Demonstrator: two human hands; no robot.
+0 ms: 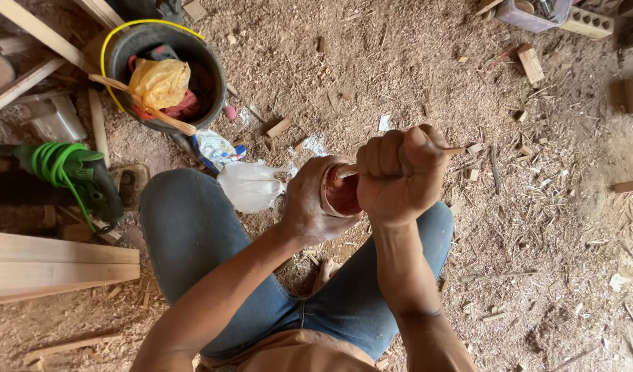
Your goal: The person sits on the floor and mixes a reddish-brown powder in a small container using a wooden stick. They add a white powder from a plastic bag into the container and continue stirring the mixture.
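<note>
Right hand (pixel 399 176) fisted tight around a thin pale wooden stick tool (pixel 455 149); only short ends show, one past the knuckles to the right, one at the cup mouth. The stick's long axis runs about left-right in view, working end pointing left into the cup. Left hand (pixel 309 203) wrapped around a small round reddish-brown wooden cup (pixel 340 193), fingers closed on its outer wall, opening facing right toward the fist. Cup held above the lap, between the two knees in blue jeans (pixel 192 227). One bare foot (pixel 323 272) visible below, between the legs.

Surface: dirt floor (pixel 537 227) covered in sawdust, chips and small wood offcuts. Open workshop-type ground, no wall visible.

Counts:
- one black round bucket with a yellow rim handle (pixel 203 55), upper left, holding one yellow plastic bag (pixel 159 81) and red cloth, one stick lying across it
- one white plastic bag (pixel 247 184) just beside the left knee
- one green-cabled power tool (pixel 68 172) at left
- pale wooden planks (pixel 55 265) at lower left
- one lilac plastic tub (pixel 530 17) and one perforated brick (pixel 588 23) at the top right
</note>
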